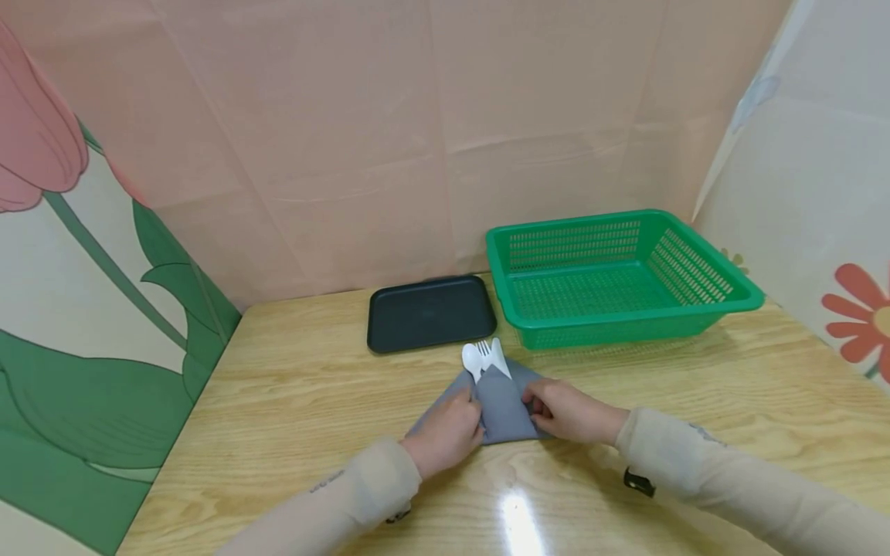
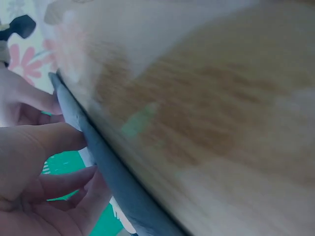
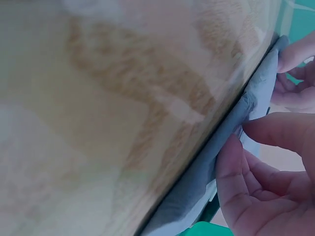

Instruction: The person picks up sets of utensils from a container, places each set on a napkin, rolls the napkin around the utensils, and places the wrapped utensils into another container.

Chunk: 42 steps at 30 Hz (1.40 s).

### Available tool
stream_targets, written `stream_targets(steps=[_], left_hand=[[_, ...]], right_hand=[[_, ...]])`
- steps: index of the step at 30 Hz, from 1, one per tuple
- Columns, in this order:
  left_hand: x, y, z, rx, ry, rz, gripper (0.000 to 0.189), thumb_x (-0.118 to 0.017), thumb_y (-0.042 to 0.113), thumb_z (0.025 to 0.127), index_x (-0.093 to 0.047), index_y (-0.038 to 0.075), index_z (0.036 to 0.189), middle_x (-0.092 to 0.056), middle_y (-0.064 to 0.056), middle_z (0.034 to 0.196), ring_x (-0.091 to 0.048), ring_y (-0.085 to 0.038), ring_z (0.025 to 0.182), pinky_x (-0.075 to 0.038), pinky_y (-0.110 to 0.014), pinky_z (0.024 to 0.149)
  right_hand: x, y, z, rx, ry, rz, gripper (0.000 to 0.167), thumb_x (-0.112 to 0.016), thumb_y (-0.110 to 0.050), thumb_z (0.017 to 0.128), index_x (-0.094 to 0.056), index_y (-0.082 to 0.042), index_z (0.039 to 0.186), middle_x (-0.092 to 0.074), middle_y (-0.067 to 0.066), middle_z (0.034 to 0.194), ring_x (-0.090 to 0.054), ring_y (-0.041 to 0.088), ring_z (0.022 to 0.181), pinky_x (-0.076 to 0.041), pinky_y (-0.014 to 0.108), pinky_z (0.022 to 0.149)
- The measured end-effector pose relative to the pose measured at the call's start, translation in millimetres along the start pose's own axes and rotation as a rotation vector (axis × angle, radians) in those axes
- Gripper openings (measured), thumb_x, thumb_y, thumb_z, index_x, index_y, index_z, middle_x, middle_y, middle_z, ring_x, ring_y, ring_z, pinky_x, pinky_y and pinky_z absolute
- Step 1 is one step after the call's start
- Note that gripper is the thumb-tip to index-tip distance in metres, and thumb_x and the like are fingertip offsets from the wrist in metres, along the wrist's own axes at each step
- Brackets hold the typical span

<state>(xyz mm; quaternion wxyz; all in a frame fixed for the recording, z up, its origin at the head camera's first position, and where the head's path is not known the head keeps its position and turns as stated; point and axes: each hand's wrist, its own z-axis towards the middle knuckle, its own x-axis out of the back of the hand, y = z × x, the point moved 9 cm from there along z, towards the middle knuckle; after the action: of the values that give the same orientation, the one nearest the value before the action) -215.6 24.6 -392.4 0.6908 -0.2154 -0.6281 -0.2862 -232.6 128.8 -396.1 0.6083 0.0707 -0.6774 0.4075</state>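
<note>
On the table lies a grey cloth napkin (image 1: 502, 409), folded into a pocket with its side corners spread out. A white spoon (image 1: 472, 357), a white fork (image 1: 484, 351) and a white knife (image 1: 498, 357) stick out of its top, their lower parts hidden in the cloth. My left hand (image 1: 450, 428) pinches the napkin at the pocket's left side, fingers curled. At the opposite side my right hand (image 1: 570, 411) pinches the cloth between thumb and fingers. Both wrist views show thumb and fingertips at the napkin's folded edge (image 2: 115, 177).
Behind the cutlery lies a black tray (image 1: 431, 315). A green plastic basket (image 1: 626, 316) with slotted walls stands at the back right of the wooden table (image 1: 292, 401). Pink sheeting (image 1: 313, 139) hangs along the table's rear edge.
</note>
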Motion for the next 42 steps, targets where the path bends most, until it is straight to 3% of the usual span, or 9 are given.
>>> stream_targets(steps=[5,10,20,32,42], left_hand=[[-3.3,-3.6,-1.0,0.033,-0.016,-0.076,0.013,-0.065,0.018,0.084,-0.063,0.005,0.085,-0.053,-0.001,0.077,-0.05,-0.008,0.066,-0.044,-0.019,0.059],[-3.7,-4.8,-1.0,0.033,-0.01,-0.088,0.016,-0.065,0.018,0.084,-0.062,0.003,0.09,-0.055,-0.002,0.079,-0.052,-0.009,0.068,-0.045,-0.02,0.062],[-4.6,-1.3,0.0,0.046,-0.043,-0.019,0.019,-0.061,0.022,0.088,-0.062,0.004,0.096,-0.056,-0.002,0.082,-0.054,-0.011,0.073,-0.047,-0.021,0.063],[-7.3,3.7,-1.0,0.081,-0.056,0.048,0.021,-0.061,0.024,0.088,-0.061,0.004,0.096,-0.056,-0.004,0.084,-0.055,-0.012,0.069,-0.045,-0.021,0.053],[-2.4,5.4,-2.0,0.043,-0.034,0.043,0.021,-0.063,0.022,0.085,-0.062,0.004,0.096,-0.053,-0.003,0.081,-0.054,-0.011,0.07,-0.045,-0.02,0.057]], right_hand=[[0,-1,-0.4,-0.001,-0.003,0.007,0.014,-0.064,-0.001,0.082,-0.059,0.004,0.094,-0.055,-0.002,0.07,-0.045,0.0,0.063,-0.042,0.018,0.057],[1,-2,-0.2,-0.011,-0.006,0.02,0.015,-0.063,-0.002,0.082,-0.059,0.004,0.095,-0.054,-0.002,0.069,-0.045,0.0,0.062,-0.041,0.018,0.056],[-2,0,-0.8,-0.019,-0.018,0.052,0.012,-0.063,-0.001,0.081,-0.056,0.0,0.091,-0.053,-0.003,0.067,-0.044,0.0,0.061,-0.041,0.017,0.055],[-3,-4,-4.2,0.019,-0.078,0.076,0.025,-0.065,-0.002,0.08,-0.053,0.005,0.102,-0.054,-0.001,0.072,-0.046,0.002,0.063,-0.041,0.018,0.058],[-5,-4,-4.4,0.029,-0.109,0.085,0.034,-0.065,-0.002,0.08,-0.051,0.01,0.108,-0.054,0.002,0.075,-0.048,0.003,0.064,-0.042,0.019,0.059]])
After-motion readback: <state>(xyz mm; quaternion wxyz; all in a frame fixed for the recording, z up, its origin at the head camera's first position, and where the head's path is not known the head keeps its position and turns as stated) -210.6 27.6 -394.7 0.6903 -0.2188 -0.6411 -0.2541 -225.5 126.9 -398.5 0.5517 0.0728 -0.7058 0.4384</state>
